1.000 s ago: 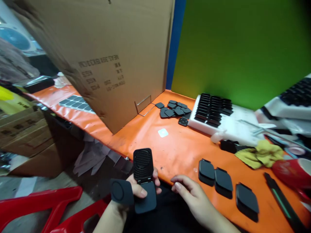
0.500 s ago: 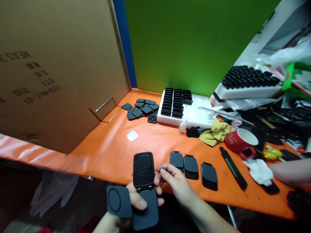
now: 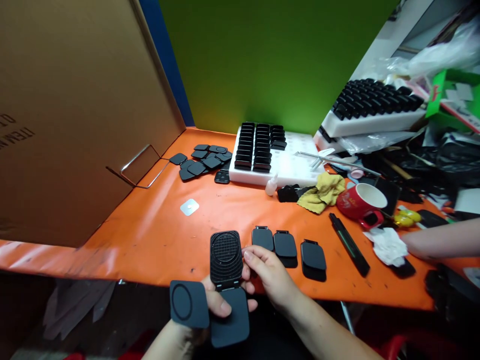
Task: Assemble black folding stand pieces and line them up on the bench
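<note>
Black hinged case [image 3: 234, 327] open, gripped in left hand [image 3: 217, 302] at orange table [image 3: 150, 235] edge. Ringed plate [image 3: 189, 304] by left wrist. Right hand [image 3: 273, 272] at ribbed panel [image 3: 226, 256], can't tell if pinching.

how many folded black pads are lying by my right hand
3: the left pad just beyond your right hand, the middle pad close beside it, the right pad set apart.
</note>
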### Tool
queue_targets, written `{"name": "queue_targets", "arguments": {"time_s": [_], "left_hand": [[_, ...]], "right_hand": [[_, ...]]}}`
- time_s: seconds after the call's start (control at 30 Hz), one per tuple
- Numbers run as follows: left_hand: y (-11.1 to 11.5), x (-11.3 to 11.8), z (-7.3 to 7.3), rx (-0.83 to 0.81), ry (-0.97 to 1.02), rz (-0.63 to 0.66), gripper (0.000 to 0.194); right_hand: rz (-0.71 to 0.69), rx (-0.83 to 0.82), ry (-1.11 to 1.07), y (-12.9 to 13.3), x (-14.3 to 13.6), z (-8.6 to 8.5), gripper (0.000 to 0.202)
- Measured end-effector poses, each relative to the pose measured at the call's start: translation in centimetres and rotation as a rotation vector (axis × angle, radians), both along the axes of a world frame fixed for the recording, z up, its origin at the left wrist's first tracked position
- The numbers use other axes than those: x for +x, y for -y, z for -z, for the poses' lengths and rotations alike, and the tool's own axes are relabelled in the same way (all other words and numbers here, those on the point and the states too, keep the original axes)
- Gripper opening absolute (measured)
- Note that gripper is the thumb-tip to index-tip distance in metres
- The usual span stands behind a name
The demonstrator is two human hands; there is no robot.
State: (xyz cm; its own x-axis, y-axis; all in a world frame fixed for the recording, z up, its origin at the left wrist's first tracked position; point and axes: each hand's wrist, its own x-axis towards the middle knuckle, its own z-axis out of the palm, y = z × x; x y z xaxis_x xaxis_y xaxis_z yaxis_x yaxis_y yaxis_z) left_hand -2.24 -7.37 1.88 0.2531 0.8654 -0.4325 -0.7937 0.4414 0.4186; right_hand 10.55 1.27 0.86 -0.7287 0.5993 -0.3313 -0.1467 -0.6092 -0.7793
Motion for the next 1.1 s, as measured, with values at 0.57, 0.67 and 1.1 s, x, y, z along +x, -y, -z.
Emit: {"name": "queue_targets", "arguments": {"time_s": [0.57, 0.67, 1.1], "left_hand": [[-2.2, 0.7, 1.0, -0.112, -0.155, 0.003, 0.038], [-2.4, 0.6, 0.5, -0.073, -0.100, -0.031, 0.036], [-2.5, 1.9, 0.4, -0.159, -0.437, 0.129, 0.019]], "right_hand": [[0.146, 0.401, 0.339, -1.3, 0.6, 0.6, 0.027], [0.214, 0.279, 0.342, -1.9, 0.7, 0.7, 0.024], [0.367, 0.230, 0.278, -2.2, 3.8, 1.0, 0.025]]}}
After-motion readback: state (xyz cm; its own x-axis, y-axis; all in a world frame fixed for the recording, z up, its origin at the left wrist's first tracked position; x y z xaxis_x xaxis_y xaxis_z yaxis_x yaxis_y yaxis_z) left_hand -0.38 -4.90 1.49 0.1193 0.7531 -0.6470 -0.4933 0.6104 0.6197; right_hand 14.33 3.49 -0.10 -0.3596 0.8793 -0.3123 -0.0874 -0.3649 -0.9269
